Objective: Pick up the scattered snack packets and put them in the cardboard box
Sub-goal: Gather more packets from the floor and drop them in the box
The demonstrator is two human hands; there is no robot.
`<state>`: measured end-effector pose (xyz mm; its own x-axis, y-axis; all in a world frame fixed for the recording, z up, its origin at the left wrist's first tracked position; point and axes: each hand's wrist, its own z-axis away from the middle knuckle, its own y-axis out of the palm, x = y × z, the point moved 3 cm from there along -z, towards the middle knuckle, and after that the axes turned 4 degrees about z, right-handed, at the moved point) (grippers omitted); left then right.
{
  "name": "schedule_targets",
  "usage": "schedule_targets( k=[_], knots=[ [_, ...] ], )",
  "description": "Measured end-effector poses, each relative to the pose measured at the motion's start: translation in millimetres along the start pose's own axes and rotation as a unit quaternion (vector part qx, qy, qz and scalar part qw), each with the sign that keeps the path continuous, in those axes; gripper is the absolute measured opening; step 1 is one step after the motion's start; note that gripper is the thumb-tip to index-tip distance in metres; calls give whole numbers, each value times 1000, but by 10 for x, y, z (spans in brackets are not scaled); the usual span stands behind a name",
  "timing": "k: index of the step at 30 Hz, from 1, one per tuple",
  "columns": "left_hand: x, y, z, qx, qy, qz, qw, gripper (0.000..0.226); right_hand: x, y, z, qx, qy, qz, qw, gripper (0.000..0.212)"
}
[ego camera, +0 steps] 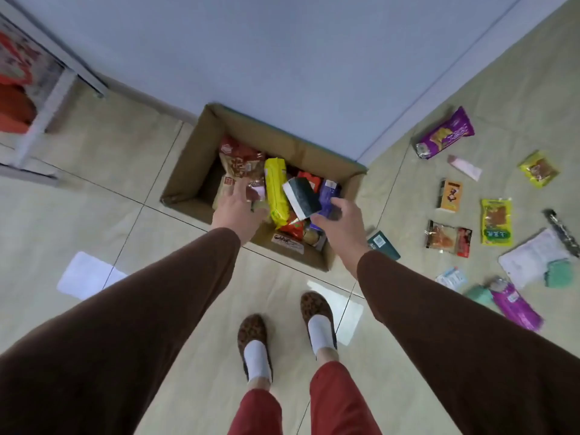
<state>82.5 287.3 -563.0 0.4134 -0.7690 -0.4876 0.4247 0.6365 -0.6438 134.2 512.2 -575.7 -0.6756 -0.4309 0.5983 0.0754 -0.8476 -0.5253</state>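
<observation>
An open cardboard box [201, 142] stands on the tiled floor against the wall. It holds several packets, among them a yellow one [276, 189], a red-brown one [241, 161] and a purple one [329, 193]. My left hand [235, 211] hovers over the box's left side, fingers spread loosely above the red-brown packet. My right hand [340, 224] is over the box's right side and grips the end of a dark green and white carton [301, 196]. Right of the box, scattered packets lie on the floor: a purple one [445, 133], an orange one [451, 196] and a yellow-green one [497, 221].
More packets lie further right: a magenta one [514, 304], a white bag [533, 257] and a dark green carton [383, 244] beside the box. A metal shelf [47, 98] stands at the left. My slippered feet [254, 343] are just in front of the box.
</observation>
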Motion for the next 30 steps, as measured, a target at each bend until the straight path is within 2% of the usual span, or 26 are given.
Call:
schedule_targets(
  k=[5,8,16,25,30],
  knots=[
    [-215,3,460,41,95,-89,991,60,10,-214,515,-28,-57,81,995,50],
    [-429,40,744,58,155,-133,977,58,-33,-478,866,-49,-75,119,989,48],
    [-1140,538,1522,102,258,-198,940,56,-803,-1413,1637,-101,-35,130,986,47],
    [-1980,2183,2667,155,326,-256,897,53,-2474,-2527,2361,-146,6,112,983,47],
    [-2398,3329,3406,174,321,-251,897,49,-3532,-3226,2701,-152,20,116,981,45]
  ],
)
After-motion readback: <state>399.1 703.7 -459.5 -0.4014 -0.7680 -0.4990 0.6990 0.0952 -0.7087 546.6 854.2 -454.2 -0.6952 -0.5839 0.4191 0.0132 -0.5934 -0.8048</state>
